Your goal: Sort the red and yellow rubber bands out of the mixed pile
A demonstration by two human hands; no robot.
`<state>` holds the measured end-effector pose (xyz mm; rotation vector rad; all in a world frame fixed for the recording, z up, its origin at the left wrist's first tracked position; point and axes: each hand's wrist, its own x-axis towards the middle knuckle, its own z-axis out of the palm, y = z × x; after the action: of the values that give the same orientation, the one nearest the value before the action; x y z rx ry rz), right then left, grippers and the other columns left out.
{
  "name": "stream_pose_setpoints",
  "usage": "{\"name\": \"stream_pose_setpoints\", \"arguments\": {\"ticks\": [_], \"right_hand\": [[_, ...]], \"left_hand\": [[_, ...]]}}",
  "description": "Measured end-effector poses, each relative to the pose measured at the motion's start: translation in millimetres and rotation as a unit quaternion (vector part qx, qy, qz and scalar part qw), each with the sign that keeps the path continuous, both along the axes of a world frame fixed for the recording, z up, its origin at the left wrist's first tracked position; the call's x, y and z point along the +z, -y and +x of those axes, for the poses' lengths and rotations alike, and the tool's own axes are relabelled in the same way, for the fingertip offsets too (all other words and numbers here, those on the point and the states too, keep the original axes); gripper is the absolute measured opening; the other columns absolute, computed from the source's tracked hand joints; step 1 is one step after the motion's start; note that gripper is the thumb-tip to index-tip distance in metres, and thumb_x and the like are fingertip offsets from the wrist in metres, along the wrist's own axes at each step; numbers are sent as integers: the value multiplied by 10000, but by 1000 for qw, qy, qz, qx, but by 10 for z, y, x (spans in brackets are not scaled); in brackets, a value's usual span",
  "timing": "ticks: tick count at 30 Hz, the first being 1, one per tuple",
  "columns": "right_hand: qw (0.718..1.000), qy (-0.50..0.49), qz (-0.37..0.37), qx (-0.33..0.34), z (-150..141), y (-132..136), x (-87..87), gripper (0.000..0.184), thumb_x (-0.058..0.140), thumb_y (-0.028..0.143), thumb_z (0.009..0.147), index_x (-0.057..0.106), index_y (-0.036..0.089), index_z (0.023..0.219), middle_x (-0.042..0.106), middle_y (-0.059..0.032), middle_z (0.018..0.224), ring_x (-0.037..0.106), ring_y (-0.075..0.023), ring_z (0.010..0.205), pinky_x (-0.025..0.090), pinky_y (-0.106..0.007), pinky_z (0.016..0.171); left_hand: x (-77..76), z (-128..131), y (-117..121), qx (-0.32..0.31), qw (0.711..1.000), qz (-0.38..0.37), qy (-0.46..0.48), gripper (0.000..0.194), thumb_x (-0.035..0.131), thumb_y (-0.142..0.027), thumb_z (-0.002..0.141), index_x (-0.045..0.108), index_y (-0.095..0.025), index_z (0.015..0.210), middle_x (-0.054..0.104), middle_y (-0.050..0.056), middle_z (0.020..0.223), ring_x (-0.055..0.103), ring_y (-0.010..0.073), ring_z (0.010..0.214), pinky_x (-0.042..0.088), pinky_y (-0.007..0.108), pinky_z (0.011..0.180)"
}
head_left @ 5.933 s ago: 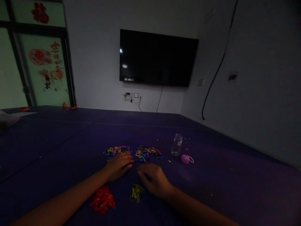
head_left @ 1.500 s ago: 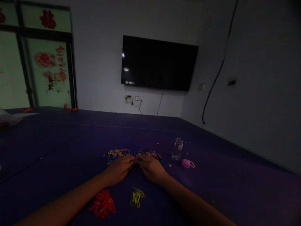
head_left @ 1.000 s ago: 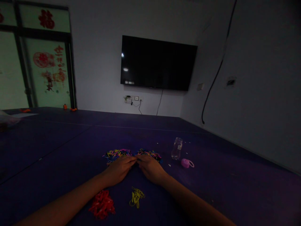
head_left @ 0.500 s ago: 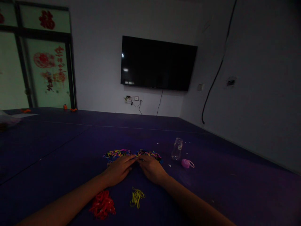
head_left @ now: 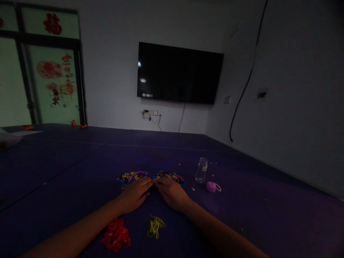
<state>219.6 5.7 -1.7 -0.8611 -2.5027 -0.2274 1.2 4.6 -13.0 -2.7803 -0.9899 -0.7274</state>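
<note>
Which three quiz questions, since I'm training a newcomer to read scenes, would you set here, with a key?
1. Multiple choice: what colour is the glossy, tangled heap near the left forearm? A) white; B) red; C) green.
2. True or false: the clear, uncapped bottle stands nearer the right bare hand than the left bare hand.
3. Fill in: beside the bottle lies a round pink cap with a ____-shaped handle.

Key: 1 B; 2 true; 3 ring.

Both hands [head_left: 153, 196] lie palms down (fingertips nearly meeting), forearms angled inward
</note>
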Motion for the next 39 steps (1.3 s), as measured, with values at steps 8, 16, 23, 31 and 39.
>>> {"name": "stream_pose_setpoints", "arguments": {"ticks": [8,16,23,31,39], "right_hand": [[999,39,11,8,-14,-20,-8,330,425,101,880,572,176,1165,602,-90,1162,559,-189,1055,430,-334,936],[999,45,16,18,-8,-29,-14,334,412,104,884,569,171,1171,603,-92,1155,554,-187,1063,431,-322,934],[999,38,7,15,-7,-34,-25,314,407,103,885,585,163,1137,605,-94,1162,547,-189,1086,439,-332,931],[1000,25,11,5,-3,-2,-11,338,415,123,895,575,182,1187,583,-90,1229,542,-191,1116,436,-340,949],[999,23,33,-4,-6,-43,-62,328,421,133,897,577,159,1184,605,-101,1198,581,-193,1058,445,-337,941]], "left_hand": [[4,0,-1,-1,1000,-8,5,454,463,-130,850,422,-192,1298,510,102,1311,467,224,1203,399,397,999],[9,9,4,-5,1000,-9,19,478,465,-81,818,435,-209,1277,517,87,1284,482,220,1174,411,383,976],[22,17,16,-15,999,0,30,473,438,-60,813,439,-208,1262,526,91,1251,497,220,1141,423,385,955],[60,17,50,-12,999,-10,39,495,440,-59,812,429,-211,1282,513,93,1274,489,225,1158,424,399,963],[25,6,22,-4,999,-8,37,510,447,-62,822,411,-204,1311,499,107,1291,474,236,1177,415,419,977]]}}
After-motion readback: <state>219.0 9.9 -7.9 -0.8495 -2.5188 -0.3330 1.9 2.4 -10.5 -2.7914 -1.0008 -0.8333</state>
